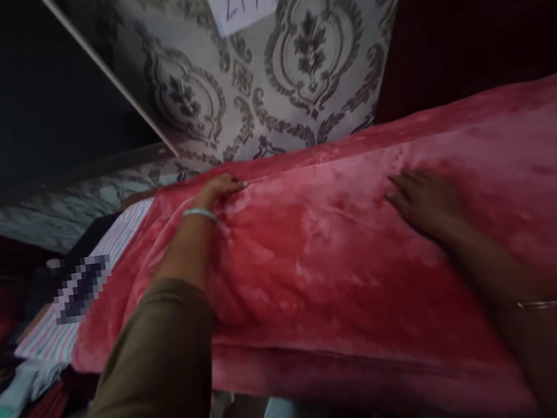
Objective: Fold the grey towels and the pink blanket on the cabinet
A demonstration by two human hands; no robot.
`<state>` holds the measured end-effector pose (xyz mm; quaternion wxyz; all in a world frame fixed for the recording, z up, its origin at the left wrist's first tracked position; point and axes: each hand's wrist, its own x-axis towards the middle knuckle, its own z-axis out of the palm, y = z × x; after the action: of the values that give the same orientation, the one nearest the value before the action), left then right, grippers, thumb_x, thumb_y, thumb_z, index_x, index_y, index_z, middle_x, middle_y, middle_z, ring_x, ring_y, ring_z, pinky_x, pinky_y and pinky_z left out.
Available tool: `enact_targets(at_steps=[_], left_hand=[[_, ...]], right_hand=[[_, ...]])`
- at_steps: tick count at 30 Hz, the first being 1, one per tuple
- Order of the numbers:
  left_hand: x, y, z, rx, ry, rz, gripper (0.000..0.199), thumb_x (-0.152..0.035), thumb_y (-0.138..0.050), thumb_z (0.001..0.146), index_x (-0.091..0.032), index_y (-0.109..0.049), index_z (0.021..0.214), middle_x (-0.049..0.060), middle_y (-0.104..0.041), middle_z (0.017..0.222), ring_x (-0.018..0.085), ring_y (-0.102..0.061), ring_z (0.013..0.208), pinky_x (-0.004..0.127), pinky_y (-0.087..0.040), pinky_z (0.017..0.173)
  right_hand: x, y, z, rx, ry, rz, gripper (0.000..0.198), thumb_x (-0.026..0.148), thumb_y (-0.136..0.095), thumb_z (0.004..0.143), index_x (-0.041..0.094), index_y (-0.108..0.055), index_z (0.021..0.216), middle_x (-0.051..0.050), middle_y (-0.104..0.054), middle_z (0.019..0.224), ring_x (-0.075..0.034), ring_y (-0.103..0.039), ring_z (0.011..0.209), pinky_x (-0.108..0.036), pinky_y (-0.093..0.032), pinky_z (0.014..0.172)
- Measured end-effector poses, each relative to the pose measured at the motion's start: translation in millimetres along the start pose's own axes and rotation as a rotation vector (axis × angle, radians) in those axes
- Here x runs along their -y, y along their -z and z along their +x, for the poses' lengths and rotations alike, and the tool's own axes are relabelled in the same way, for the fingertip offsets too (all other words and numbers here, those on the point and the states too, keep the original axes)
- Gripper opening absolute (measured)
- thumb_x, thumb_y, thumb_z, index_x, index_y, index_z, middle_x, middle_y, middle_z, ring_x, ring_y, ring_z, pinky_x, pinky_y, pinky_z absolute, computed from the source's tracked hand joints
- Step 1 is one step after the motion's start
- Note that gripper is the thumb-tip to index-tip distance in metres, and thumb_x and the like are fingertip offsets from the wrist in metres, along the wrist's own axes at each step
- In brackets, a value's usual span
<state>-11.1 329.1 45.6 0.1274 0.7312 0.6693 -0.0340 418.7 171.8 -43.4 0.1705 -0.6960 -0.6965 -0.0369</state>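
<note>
A red and pink plush blanket (313, 245) lies spread over a long raised surface, which it hides. My left hand (218, 189) rests on the far part of the blanket, left of the middle, its fingers stretched out over the cloth. Small folds run through the blanket below and left of that hand. Farther right, my right hand (425, 199) lies palm down on the blanket with its fingers spread. Neither hand appears to grip anything. The blanket's near edge hangs down at the front.
A striped cloth (128, 233) shows at the left end, with a pixelated dark patch on it. Clothes (30, 412) are heaped at the lower left. Behind stands a patterned wall (247, 112) bearing a paper marked 277 (242, 0). A dark red panel (478, 18) rises at right.
</note>
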Motion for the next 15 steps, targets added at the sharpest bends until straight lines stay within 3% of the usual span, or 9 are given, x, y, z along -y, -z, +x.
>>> enact_targets(at_steps=[6,8,11,15], left_hand=[[-9.9,-22.2,-7.0,-0.358,-0.014,0.174,0.051,-0.049,-0.041,0.100,-0.009,-0.062,0.123,0.020,-0.067,0.120,0.031,-0.059,0.117,0.039,-0.043,0.099],[-10.9,-23.0,-9.5,-0.444,-0.030,0.209,0.054,-0.051,-0.037,0.101,-0.010,-0.058,0.130,0.022,-0.066,0.124,0.033,-0.058,0.121,0.040,-0.041,0.101],[-7.5,-24.2,-7.7,-0.475,-0.046,0.234,0.054,-0.051,-0.034,0.103,-0.011,-0.055,0.132,0.021,-0.066,0.125,0.032,-0.058,0.120,0.038,-0.041,0.100],[-1.9,-36.6,-2.6,-0.403,-0.037,0.244,0.050,-0.047,-0.037,0.102,-0.011,-0.058,0.130,0.021,-0.067,0.123,0.032,-0.061,0.117,0.038,-0.043,0.096]], right_hand=[[-8.4,-2.5,1.2,-0.008,0.029,-0.041,0.058,0.044,-0.031,0.101,0.012,-0.060,0.140,-0.020,-0.056,0.146,-0.035,-0.048,0.136,-0.055,-0.043,0.108],[-10.7,-2.8,1.1,-0.007,0.032,-0.045,0.058,0.044,-0.031,0.101,0.012,-0.059,0.141,-0.019,-0.055,0.147,-0.034,-0.048,0.137,-0.054,-0.042,0.109],[-11.2,0.4,0.9,0.009,0.026,-0.063,0.060,0.045,-0.030,0.101,0.010,-0.059,0.141,-0.020,-0.055,0.147,-0.033,-0.049,0.137,-0.050,-0.041,0.111],[-7.5,6.7,0.5,0.023,0.040,-0.052,0.061,0.043,-0.030,0.101,0.006,-0.059,0.140,-0.022,-0.055,0.147,-0.033,-0.048,0.138,-0.050,-0.038,0.114]])
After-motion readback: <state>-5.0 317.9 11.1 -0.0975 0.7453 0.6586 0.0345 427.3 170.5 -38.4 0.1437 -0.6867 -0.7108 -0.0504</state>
